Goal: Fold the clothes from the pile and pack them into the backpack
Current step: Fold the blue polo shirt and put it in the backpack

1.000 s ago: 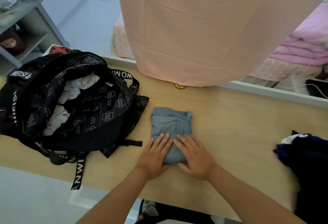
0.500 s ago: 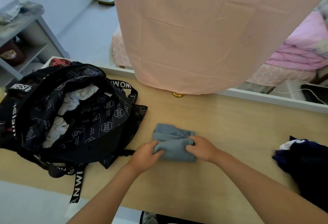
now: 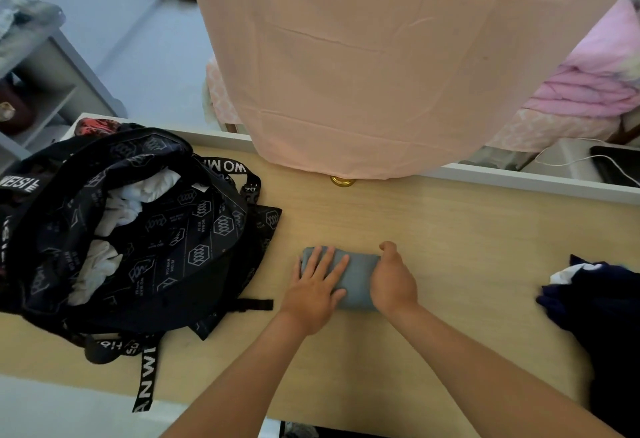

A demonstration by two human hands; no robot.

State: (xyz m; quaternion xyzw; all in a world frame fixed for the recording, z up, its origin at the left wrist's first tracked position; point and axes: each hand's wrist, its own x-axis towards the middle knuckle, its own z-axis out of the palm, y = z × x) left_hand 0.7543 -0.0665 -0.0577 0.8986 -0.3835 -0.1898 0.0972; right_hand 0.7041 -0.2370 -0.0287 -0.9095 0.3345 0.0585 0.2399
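A small grey-blue garment (image 3: 358, 274) lies folded into a compact block on the wooden table (image 3: 467, 229). My left hand (image 3: 315, 288) presses flat on its left half with straight fingers. My right hand (image 3: 393, 281) grips its right end, thumb raised and fingers hidden round the cloth. An open black backpack (image 3: 194, 229) with white lettering lies at the left, with white clothes (image 3: 121, 209) inside. The pile of dark navy clothes (image 3: 595, 299) sits at the table's right edge.
A peach sheet (image 3: 381, 56) hangs over the table's far edge, with a gold knob (image 3: 342, 181) under its hem. Backpack straps (image 3: 145, 378) trail over the near edge. A grey shelf (image 3: 45, 91) stands far left, and pink bedding (image 3: 588, 91) lies far right.
The garment was folded over once more into a shorter block. My left hand went from gripping it to pressing flat on it, while my right hand stays at the right end.
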